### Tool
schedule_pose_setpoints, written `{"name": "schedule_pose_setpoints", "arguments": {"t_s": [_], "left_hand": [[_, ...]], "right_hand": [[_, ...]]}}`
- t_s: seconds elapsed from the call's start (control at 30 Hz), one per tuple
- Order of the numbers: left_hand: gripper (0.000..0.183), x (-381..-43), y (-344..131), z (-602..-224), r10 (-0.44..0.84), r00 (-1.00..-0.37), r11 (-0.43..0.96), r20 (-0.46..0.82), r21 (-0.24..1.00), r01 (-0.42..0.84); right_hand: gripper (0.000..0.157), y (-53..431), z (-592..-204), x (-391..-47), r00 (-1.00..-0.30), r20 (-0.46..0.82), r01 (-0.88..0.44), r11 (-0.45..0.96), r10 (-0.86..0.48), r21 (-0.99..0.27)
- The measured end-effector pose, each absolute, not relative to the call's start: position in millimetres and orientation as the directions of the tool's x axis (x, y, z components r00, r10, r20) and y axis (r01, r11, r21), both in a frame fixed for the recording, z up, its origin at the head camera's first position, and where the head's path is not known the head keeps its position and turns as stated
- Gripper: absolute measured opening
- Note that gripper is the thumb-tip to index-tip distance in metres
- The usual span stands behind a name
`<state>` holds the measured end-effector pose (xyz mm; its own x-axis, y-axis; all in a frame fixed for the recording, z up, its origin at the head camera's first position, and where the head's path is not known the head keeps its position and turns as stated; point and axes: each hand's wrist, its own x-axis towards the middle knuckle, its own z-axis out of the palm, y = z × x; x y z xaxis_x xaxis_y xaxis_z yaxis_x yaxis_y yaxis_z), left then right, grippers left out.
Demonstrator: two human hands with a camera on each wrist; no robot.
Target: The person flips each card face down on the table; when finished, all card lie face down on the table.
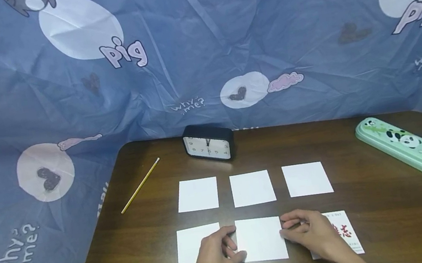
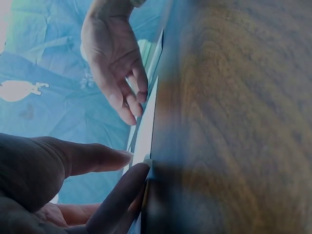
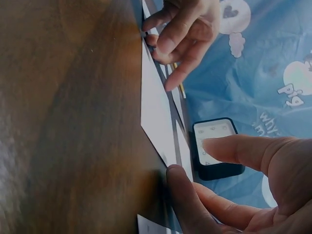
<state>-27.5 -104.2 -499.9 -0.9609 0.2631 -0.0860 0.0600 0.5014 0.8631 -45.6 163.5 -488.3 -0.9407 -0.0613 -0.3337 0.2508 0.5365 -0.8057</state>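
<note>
A blank white card (image 1: 261,239) lies flat in the middle of the front row. My left hand (image 1: 216,257) is at its left edge, thumb and fingers loosely bent and spread apart. My right hand (image 1: 314,231) is at the opposite edge; in the right wrist view its index fingertip (image 3: 176,175) is at the card's edge while the thumb stays raised. Neither hand pinches the card. Another white card (image 1: 191,245) is partly covered by the left hand. Beneath the right hand and wrist lies a card with red characters (image 1: 345,232), partly hidden.
Three blank cards, left (image 1: 197,194), middle (image 1: 252,188) and right (image 1: 307,179), form a row behind. A black clock (image 1: 208,143) stands at the table's back edge. A yellow pencil (image 1: 141,185) lies left, a green panda case (image 1: 406,146) right. Blue printed cloth (image 1: 183,62) hangs behind.
</note>
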Motion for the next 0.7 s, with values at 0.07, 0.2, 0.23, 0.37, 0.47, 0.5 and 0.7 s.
{"name": "schedule_pose_setpoints", "arguments": {"t_s": [0.07, 0.2, 0.23, 0.37, 0.47, 0.5, 0.7], "left_hand": [[0.058, -26.5, -103.8, -499.1, 0.262, -0.961, 0.509, -0.088, 0.859, 0.06], [0.059, -24.7, -103.5, -497.1, 0.26, -0.961, 0.523, -0.095, 0.85, 0.057], [0.059, -24.3, -103.5, -496.4, 0.261, -0.961, 0.525, -0.096, 0.849, 0.058], [0.057, -24.1, -101.8, -494.1, 0.261, -0.963, 0.519, -0.068, 0.851, 0.081], [0.052, -25.1, -97.9, -492.8, 0.267, -0.964, 0.49, -0.007, 0.862, 0.13], [0.05, -25.5, -96.0, -492.4, 0.274, -0.962, 0.473, 0.012, 0.869, 0.145], [0.046, -26.3, -76.7, -491.5, 0.349, -0.937, 0.347, 0.035, 0.924, 0.164]], "right_hand": [[0.039, 167.8, -486.9, -45.0, -0.938, -0.341, 0.256, 0.536, -0.063, -0.805], [0.041, 180.7, -482.1, -43.7, -0.936, -0.339, 0.239, 0.528, -0.098, -0.815], [0.041, 184.3, -480.2, -43.7, -0.934, -0.344, 0.244, 0.525, -0.099, -0.815], [0.039, 198.3, -472.4, -43.9, -0.939, -0.338, 0.25, 0.545, -0.065, -0.8], [0.038, 208.7, -469.4, -44.2, -0.946, -0.322, 0.251, 0.558, -0.032, -0.791], [0.038, 212.0, -469.4, -43.9, -0.95, -0.31, 0.242, 0.566, -0.025, -0.788], [0.035, 230.7, -474.7, -39.5, -0.967, -0.256, 0.212, 0.585, 0.008, -0.783]]}}
